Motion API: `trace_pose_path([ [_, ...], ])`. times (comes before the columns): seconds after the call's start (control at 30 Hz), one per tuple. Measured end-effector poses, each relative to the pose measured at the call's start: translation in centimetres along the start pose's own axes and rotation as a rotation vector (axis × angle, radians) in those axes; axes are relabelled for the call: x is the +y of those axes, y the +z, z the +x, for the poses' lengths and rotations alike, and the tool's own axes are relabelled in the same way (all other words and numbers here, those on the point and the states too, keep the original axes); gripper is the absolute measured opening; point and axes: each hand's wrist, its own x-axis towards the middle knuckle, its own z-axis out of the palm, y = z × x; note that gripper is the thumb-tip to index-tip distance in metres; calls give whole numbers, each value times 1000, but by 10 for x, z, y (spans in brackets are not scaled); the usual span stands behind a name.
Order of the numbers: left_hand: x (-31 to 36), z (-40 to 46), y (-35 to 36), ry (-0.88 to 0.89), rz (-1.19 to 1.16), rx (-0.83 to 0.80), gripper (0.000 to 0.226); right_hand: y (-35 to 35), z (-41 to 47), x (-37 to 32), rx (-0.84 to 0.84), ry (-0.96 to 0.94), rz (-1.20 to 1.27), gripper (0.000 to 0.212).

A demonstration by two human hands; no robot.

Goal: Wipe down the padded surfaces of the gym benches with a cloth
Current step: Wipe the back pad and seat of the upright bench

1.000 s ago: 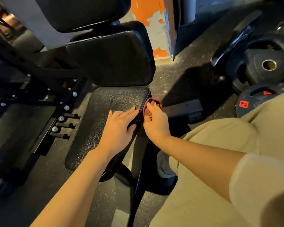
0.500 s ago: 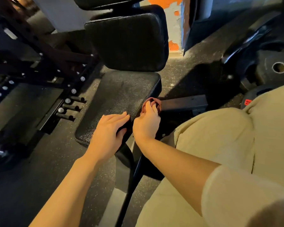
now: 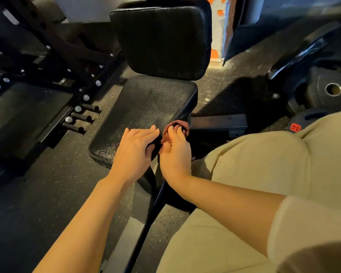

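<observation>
From the head camera, your left hand point(image 3: 135, 149) lies flat on the near right corner of the black seat pad point(image 3: 146, 113), fingers straight and holding nothing. Just beside it, your right hand point(image 3: 175, 152) curls its fingers around a bunched reddish cloth point(image 3: 182, 126), pressed against the pad's right edge. Beyond both hands stands the upright back pad point(image 3: 161, 40). Weight plates point(image 3: 323, 89) lie well off to the right of your right hand.
</observation>
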Motion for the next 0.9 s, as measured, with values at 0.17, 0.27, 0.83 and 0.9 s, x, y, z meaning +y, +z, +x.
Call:
trace_pose_path([
  [0.17, 0, 0, 1, 23, 2, 15, 46, 6, 39, 7, 116, 69, -40, 48],
  [0.27, -1, 0, 2, 18, 6, 20, 45, -9, 69, 16, 106, 156, 50, 51],
  [0.83, 10, 1, -2, -47, 28, -21, 47, -2, 26, 1, 23, 127, -34, 57],
  [0.9, 11, 0, -4, -49, 3, -20, 48, 2, 6, -4, -29, 75, -38, 55],
])
